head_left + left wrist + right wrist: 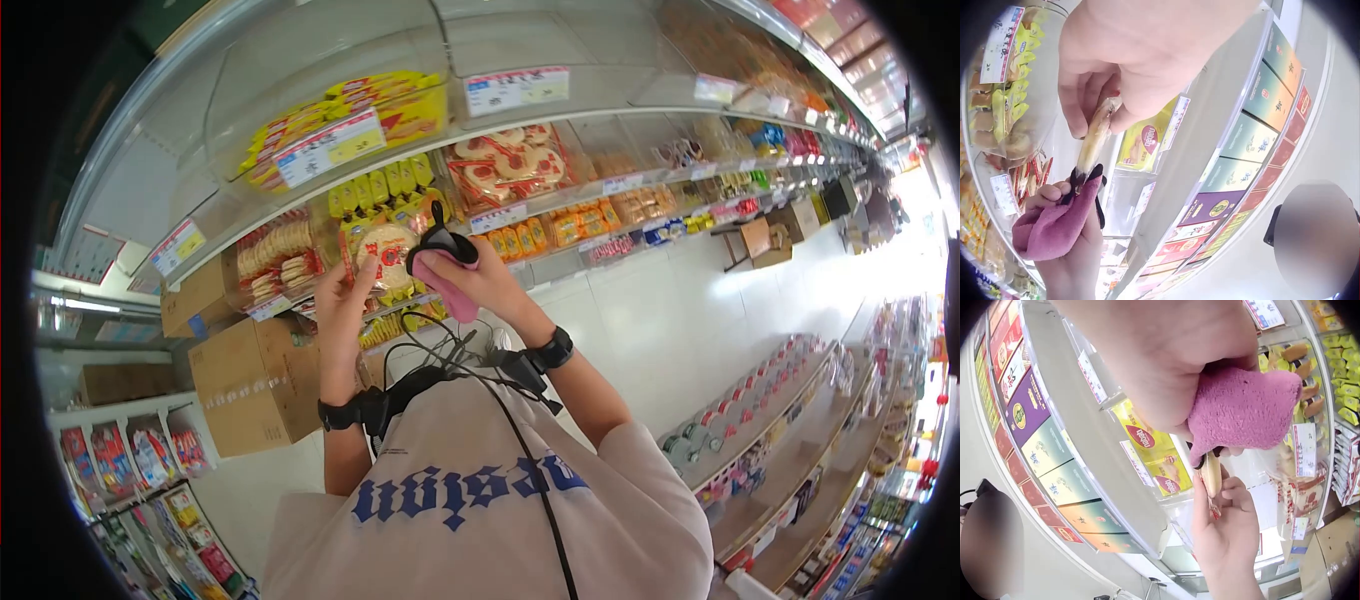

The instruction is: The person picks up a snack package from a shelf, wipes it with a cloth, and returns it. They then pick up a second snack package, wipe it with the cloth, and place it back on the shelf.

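In front of the snack shelf, my left hand (342, 315) pinches a round, flat pastry in a clear wrapper (388, 250) with red print. The left wrist view shows this wrapped pastry (1093, 144) edge-on, thumb on one side and fingers on the other. My right hand (492, 285) grips a pink cloth (452, 292) with a black part at its upper side. Right at the pastry's edge sits the cloth's black part, as the right wrist view shows beside the pink cloth (1244, 409). The cloth hides part of the right fingers there.
Clear shelf bins hold yellow snack packs (395, 100), stacked round crackers (275, 250) and orange packs (585, 222). Cardboard boxes (250, 385) stand on the left. Cables (520, 430) hang over the shirt. Another shelf (790, 470) runs along the right, beyond the tiled floor (640, 330).
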The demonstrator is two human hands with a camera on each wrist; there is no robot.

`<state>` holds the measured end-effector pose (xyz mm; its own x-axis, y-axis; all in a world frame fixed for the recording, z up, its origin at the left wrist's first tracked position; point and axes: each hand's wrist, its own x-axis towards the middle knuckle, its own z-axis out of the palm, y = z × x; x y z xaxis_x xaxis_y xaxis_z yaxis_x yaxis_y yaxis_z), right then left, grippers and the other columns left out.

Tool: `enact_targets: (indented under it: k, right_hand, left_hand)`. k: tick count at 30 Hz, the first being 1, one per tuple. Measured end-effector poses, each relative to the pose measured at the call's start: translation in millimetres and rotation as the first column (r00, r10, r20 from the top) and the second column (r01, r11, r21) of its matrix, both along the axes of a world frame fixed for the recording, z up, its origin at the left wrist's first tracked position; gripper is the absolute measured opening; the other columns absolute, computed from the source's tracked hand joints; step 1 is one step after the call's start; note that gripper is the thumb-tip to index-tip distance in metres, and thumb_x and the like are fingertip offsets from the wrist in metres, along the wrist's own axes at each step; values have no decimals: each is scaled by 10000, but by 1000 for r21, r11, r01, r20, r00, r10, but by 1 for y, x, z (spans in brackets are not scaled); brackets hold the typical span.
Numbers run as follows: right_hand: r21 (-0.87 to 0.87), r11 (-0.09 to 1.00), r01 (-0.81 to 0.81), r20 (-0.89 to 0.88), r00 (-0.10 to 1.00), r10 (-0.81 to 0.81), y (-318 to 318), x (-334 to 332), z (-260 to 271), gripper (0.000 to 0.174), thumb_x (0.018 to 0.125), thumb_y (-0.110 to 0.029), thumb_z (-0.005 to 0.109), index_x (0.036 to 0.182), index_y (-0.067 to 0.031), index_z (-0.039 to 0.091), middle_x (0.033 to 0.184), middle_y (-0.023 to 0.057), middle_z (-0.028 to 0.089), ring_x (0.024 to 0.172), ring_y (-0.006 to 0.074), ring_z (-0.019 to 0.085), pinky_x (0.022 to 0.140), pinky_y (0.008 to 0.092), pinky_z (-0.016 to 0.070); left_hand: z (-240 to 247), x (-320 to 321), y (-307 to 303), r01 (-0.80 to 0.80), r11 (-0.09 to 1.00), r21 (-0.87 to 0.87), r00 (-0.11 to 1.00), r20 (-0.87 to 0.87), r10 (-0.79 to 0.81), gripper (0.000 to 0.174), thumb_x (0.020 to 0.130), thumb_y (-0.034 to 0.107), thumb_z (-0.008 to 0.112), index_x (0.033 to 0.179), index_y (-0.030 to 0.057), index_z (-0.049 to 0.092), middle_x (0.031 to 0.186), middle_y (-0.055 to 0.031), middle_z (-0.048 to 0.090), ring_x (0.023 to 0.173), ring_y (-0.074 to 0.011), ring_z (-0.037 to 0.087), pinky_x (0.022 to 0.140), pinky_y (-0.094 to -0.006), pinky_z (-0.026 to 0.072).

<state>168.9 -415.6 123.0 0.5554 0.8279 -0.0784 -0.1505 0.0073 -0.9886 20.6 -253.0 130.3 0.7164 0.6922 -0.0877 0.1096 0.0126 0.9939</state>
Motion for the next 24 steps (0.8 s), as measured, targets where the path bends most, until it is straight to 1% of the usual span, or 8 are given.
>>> enact_targets:
  k: [2,6,7,8,12,16,21,24]
  right_hand:
    - [69,997,47,4,999,-47,-2,7,3,303,921,-252,722,1083,0,682,931,42,706,832,76,617,738,265,513]
    - [35,981,189,92,977,-191,-12,21,-3,376,872,-255,748,1132,2,660,946,38,699,857,97,624,780,278,523]
    - [78,969,234,52,970,-239,-12,31,-6,395,865,-253,744,1148,6,649,949,41,695,851,108,628,778,285,529]
    - [198,929,312,48,944,-327,-7,47,-33,340,881,-231,723,1106,16,655,922,53,699,799,112,645,718,281,536]
    - [227,796,561,-169,827,-536,3,101,-37,227,930,-186,671,1011,26,664,864,82,709,690,138,675,599,276,528]
    - [336,745,576,-471,788,-396,21,145,-47,285,950,-243,689,1090,3,659,888,90,702,731,163,681,637,315,549]
    - [337,833,439,-537,816,-213,-12,115,-52,305,970,-209,655,1222,-40,618,1066,56,693,909,170,682,789,322,564]
    - [249,863,439,-577,783,-232,-36,96,-70,274,966,-185,647,1208,-58,634,1093,33,694,951,146,669,814,308,553]
  left_hand:
    - [1,8,-4,-4,998,-56,1000,20,5,296,956,330,702,1051,50,690,853,22,671,659,-50,616,535,-195,398]
    - [0,7,4,157,987,-38,987,35,-156,398,1030,396,554,1088,21,674,935,-46,708,777,-115,670,667,-252,511]
    - [5,4,9,150,988,-37,987,-53,-152,444,1059,401,477,1140,6,662,965,-75,715,843,-132,671,746,-276,532]
    - [9,2,12,162,985,-66,986,-36,-165,445,1060,397,475,1158,3,656,969,-78,715,850,-132,670,753,-275,529]
    - [4,-4,34,148,986,-82,988,-38,-151,422,1056,362,495,1210,-2,644,976,-77,713,878,-129,663,773,-272,517]
    - [-16,-7,70,80,988,-132,997,0,-81,357,1036,303,553,1206,3,649,977,-65,712,879,-128,662,779,-288,514]
    - [-47,-19,135,-71,975,-209,993,77,89,300,1010,251,597,1185,15,657,1018,-69,698,887,-158,664,806,-305,520]
    - [-54,-31,164,-104,975,-194,985,115,127,292,987,211,617,1199,14,653,1026,-87,677,940,-175,654,832,-312,524]
